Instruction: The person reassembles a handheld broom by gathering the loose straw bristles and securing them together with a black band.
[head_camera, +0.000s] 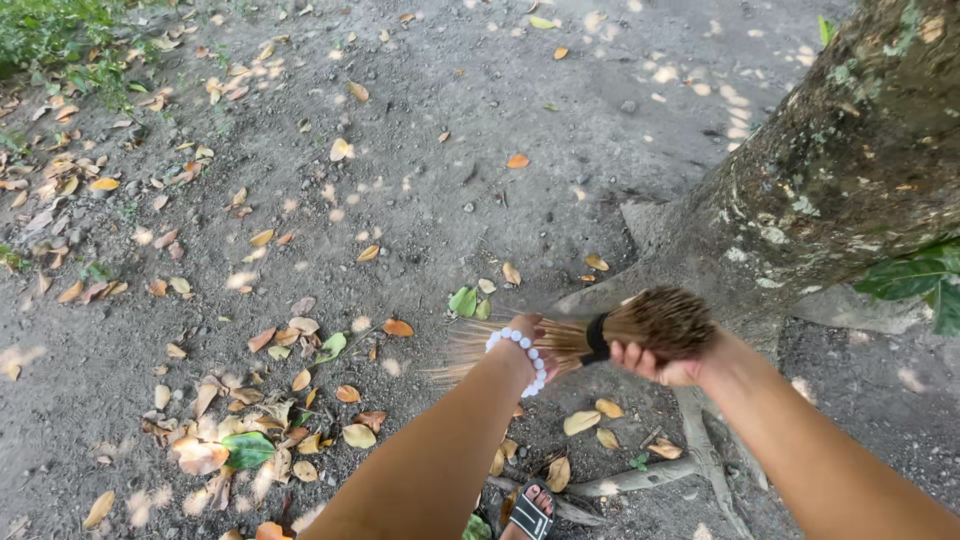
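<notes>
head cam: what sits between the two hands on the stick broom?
In the head view, between the left hand and the right hand, there is only a short run of the stick broom, wrapped by its black binding band.

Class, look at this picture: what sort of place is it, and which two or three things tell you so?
Most likely a yard or garden outdoors. The ground is bare dirt strewn with fallen leaves, a tree trunk rises at the right with roots showing, and both hands hold a stick broom.

Tan stick broom (560, 338) with black band (597, 338). White bead bracelet (522, 352). Yellow, orange, green leaves (245, 440) on grey ground (450, 120).
</notes>
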